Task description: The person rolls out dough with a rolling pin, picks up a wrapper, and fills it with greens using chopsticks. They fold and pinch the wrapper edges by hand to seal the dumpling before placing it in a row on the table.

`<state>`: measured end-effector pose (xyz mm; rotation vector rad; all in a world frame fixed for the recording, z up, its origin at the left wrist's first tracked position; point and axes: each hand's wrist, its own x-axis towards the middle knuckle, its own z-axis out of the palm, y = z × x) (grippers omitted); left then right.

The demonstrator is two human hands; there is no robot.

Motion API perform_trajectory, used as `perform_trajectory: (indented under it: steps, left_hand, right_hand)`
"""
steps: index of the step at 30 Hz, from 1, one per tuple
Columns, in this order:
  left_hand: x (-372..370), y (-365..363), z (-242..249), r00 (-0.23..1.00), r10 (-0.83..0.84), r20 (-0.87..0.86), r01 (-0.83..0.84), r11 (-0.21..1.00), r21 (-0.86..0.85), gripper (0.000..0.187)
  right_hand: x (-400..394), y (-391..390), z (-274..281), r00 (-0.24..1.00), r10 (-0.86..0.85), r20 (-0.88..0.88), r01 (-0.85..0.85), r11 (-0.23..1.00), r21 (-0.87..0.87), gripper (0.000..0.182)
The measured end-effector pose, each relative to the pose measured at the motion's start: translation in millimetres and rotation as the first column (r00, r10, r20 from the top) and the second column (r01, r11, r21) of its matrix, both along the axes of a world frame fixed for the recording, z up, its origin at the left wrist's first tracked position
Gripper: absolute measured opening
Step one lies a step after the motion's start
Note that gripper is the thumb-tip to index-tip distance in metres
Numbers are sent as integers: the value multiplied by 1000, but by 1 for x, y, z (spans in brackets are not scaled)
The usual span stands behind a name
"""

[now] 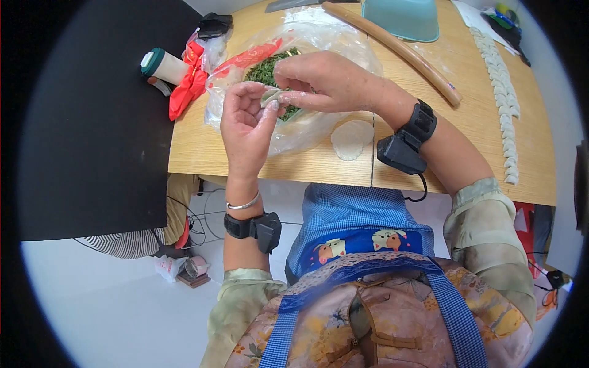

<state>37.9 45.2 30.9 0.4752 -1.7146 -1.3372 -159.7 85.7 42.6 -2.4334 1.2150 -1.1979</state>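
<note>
Between my two hands is a dumpling [269, 97], its pale dough folded and partly hidden by fingers. My left hand [247, 116] holds it from the left with curled fingers and thumb. From the right, my right hand [328, 80] pinches its edge with thumb and fingers. Just behind the hands, chopped green filling [264, 72] lies in a clear plastic bag [291, 144] spread on the table. A round dough wrapper [352, 140] rests flat near the table's front edge, right of the bag.
A wooden rolling pin [392, 49] lies diagonally behind my right arm, near a light blue basin [402, 18]. Finished-looking dumplings [500, 92] stand in rows on the table's [448, 147] right side. A white cup with a green lid [165, 66] and red plastic [189, 86] are at the left.
</note>
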Motion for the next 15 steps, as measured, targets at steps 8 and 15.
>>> perform_trajectory:
  steps: [8, 15]
  left_hand:
    - [-6, 4, -2, 1000, 7, 11, -7, 1000, -18, 29]
    - [-6, 3, -3, 996, 83, -30, -84, 995, -52, 26]
  right_hand:
    - [4, -5, -6, 995, 39, 93, -29, 994, -103, 12]
    - [2, -3, -2, 998, -7, 70, 13, 996, -86, 14]
